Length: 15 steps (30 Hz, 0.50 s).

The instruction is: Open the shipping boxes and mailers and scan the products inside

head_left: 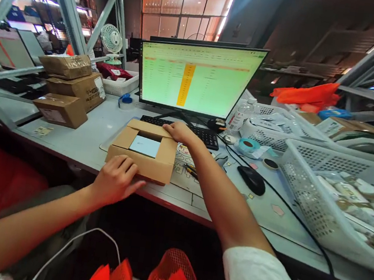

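A small brown cardboard box (154, 168) sits at the front edge of the desk, its flaps folded partly over the top. Through the gap between the flaps a pale, flat item (145, 146) shows inside; its kind I cannot make out. My left hand (116, 175) is against the box's near left side, fingers curled on the front face and thumb stretched out below. At the far right corner, my right hand (177, 132) grips the top flap, some fingertips hidden behind it. Behind the box lies a black keyboard (208, 138), partly covered by my right hand and forearm.
A monitor (198, 79) stands behind the keyboard. Closed cartons (62, 110) are stacked at left. Right of my forearm are a mouse (251, 179), its cable, tape rolls (248, 146) and a white basket (304, 187) of small packages. Pens (190, 170) lie beside the box.
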Tool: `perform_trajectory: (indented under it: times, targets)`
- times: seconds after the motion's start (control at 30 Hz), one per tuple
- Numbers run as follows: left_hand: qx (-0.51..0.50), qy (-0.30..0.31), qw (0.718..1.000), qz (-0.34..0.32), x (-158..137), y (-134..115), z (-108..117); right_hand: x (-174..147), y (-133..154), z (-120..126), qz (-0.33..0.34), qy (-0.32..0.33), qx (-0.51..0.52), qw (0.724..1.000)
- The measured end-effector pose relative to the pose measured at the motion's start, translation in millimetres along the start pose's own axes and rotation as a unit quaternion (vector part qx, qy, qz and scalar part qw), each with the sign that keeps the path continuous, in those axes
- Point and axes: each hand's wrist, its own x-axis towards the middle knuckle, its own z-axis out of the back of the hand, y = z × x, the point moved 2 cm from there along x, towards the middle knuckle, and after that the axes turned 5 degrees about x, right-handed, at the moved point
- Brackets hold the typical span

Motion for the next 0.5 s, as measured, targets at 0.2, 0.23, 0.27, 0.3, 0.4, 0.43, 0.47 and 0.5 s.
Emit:
perform_trajectory:
  times: [0.2, 0.23, 0.27, 0.3, 0.4, 0.43, 0.47, 0.5]
  targets:
    - [-0.137, 0.278, 0.951, -0.019, 90.8, 58.4, 20.3, 1.7, 0.7, -5.1, 0.032, -0.056, 0.016, 0.998]
    - [-0.141, 0.327, 0.934, -0.031, 106.8, 61.9, 15.7, 0.2, 1.8, -5.8, 0.043, -0.086, 0.029, 0.995]
    - [-0.139, 0.365, 0.92, -0.042, 119.9, 62.5, 9.2, -2.4, 2.6, -6.1, 0.054, -0.125, 0.048, 0.99]
    - [-0.133, 0.391, 0.91, -0.049, 130.0, 61.0, 1.6, -6.3, 2.6, -5.8, 0.064, -0.17, 0.074, 0.981]
    - [-0.099, 0.41, 0.905, -0.047, 142.9, 53.1, -19.9, -27.0, -7.4, -3.3, 0.087, -0.288, 0.194, 0.934]
    - [-0.093, 0.408, 0.907, -0.044, 142.5, 52.3, -23.8, -37.5, -14.6, -2.6, 0.088, -0.308, 0.242, 0.916]
    - [-0.091, 0.403, 0.909, -0.043, 140.4, 53.1, -25.0, -50.0, -23.5, -2.1, 0.083, -0.318, 0.29, 0.899]
    - [-0.095, 0.395, 0.913, -0.043, 136.9, 55.7, -23.3, -64.7, -33.3, -2.4, 0.071, -0.319, 0.335, 0.883]
